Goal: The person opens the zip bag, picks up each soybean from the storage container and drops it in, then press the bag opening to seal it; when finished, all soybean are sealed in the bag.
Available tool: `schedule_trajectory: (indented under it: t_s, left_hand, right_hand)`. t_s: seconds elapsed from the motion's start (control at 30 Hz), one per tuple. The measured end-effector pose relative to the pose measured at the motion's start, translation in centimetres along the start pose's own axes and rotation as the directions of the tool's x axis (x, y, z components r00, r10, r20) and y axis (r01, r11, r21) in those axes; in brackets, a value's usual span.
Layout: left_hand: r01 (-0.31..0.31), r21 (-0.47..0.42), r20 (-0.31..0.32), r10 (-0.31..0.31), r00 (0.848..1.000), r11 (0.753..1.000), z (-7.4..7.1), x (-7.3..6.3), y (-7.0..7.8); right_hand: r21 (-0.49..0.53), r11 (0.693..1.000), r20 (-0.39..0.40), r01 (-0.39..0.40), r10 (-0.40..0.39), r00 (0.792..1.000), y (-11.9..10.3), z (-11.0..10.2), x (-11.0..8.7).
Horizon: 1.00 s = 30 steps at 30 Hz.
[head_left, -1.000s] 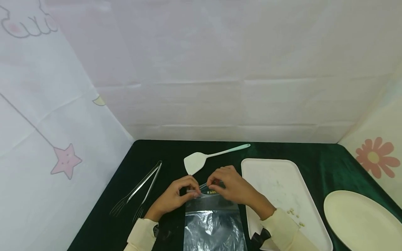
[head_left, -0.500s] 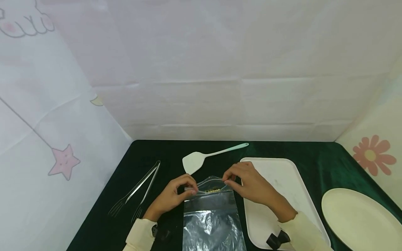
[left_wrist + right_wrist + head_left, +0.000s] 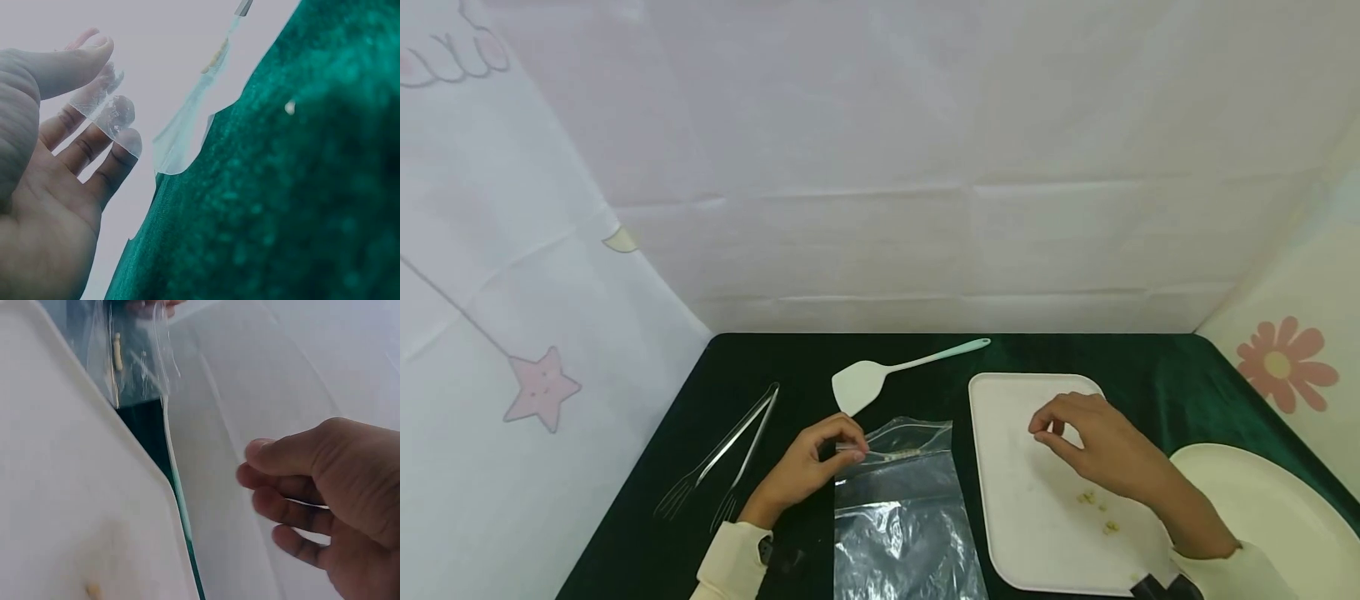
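A clear zip bag (image 3: 902, 542) lies on the dark green cloth, its mouth toward the back of the table. My left hand (image 3: 808, 471) pinches the left corner of that mouth between thumb and fingers; in the left wrist view, clear film (image 3: 112, 119) lies over the fingertips. A short row of small pale yellow pieces (image 3: 901, 455) shows inside near the opening. Over the white tray (image 3: 1022, 517) hovers my right hand (image 3: 1097, 446), apart from the bag, with its fingers loosely bent and nothing held. A few yellow pieces (image 3: 1087, 498) lie on the tray below it.
Metal tongs (image 3: 751, 446) with slotted ends lie left of the left hand. A white spatula (image 3: 859, 385) with a pale green handle lies behind the bag. An oval cream plate (image 3: 1262, 483) stands at the right, partly behind the right forearm. Pale fabric walls (image 3: 880, 250) enclose the table.
My right hand has let go of the bag's mouth and moved right over the tray. The mouth was first spread wider, and now lies flatter. The left hand keeps its grip.
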<state>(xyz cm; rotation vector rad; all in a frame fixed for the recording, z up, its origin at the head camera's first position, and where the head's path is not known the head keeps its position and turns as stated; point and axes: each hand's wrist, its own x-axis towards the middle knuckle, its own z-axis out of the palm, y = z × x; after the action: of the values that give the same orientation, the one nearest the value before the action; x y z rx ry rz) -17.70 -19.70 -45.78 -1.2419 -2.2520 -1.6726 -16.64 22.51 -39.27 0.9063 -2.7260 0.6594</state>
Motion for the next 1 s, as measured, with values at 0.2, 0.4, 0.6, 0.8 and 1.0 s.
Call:
schedule_trajectory:
  t_s: [0.2, 0.4, 0.6, 0.8, 1.0]
  left_hand:
    - [-0.013, 0.001, -0.004, 0.013, 1.0, 1.0, -0.1, -0.1, 0.1]
    - [-0.01, -0.011, -0.009, 0.01, 1.0, 1.0, 0.0, -0.3, -0.1]
    - [-0.001, -0.019, -0.011, 0.001, 1.0, 1.0, 0.1, -0.4, -0.1]
    - [-0.001, -0.01, -0.011, 0.001, 1.0, 1.0, 0.2, -0.3, -0.1]
    - [-0.001, -0.005, -0.009, 0.001, 1.0, 1.0, 0.1, -0.2, 0.0]
  right_hand:
    - [-0.018, 0.997, 0.235, -0.068, 0.071, 0.97, 2.5, -0.7, -2.3]
    - [-0.02, 0.984, 0.355, -0.175, 0.171, 0.919, 4.3, 0.8, -4.2]
    - [-0.023, 0.979, 0.36, -0.201, 0.195, 0.912, 4.7, 1.7, -4.5]
    - [-0.073, 0.976, 0.296, -0.204, 0.217, 0.93, 4.5, 1.5, -4.0]
    - [-0.008, 0.986, 0.168, -0.164, 0.163, 0.972, 4.0, 0.8, -2.6]
